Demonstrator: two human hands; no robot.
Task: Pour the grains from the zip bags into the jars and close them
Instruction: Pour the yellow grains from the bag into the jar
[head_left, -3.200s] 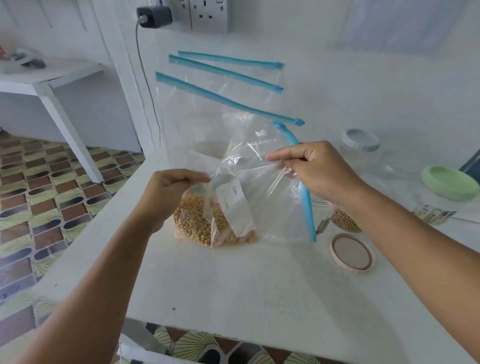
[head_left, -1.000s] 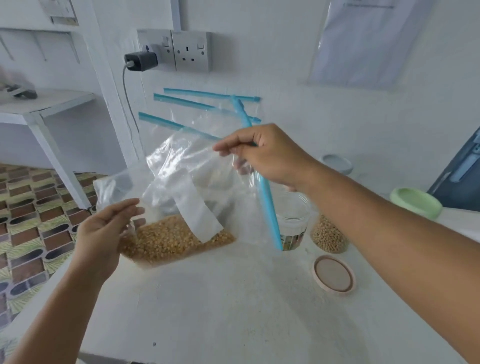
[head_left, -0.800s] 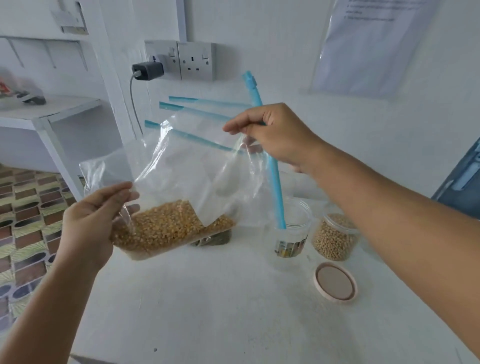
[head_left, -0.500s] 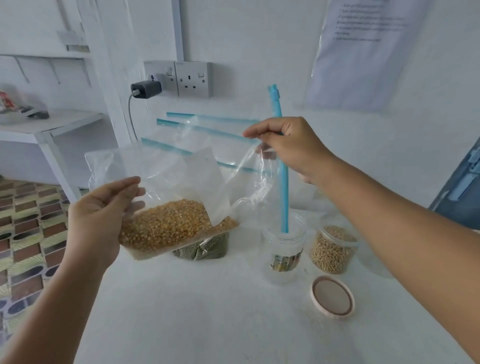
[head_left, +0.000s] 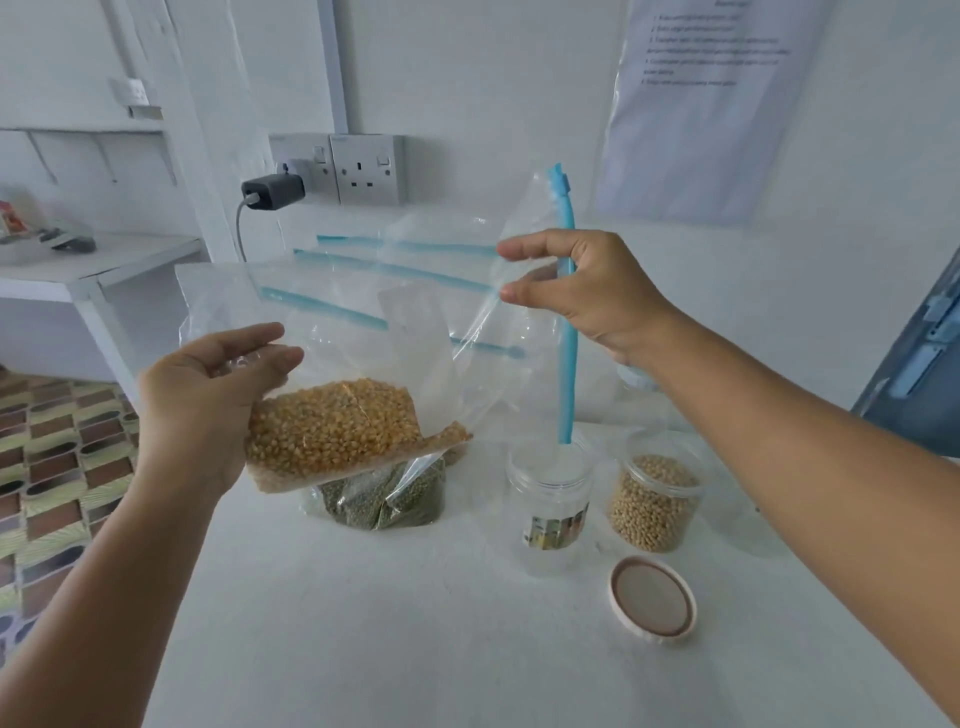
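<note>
Above empty jar | left hand cradles corn bag | right hand pinches zip edge

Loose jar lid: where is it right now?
Head view, lower right: the loose jar lid lies flat on the white table, just in front of the empty jar and the filled jar, untouched by either hand.

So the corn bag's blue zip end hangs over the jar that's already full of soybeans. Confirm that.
Not quite. In the head view the blue zip strip of the corn bag, pinched by the right hand, points down into the empty jar. The jar of pale beans stands beside it, to its right.
</note>
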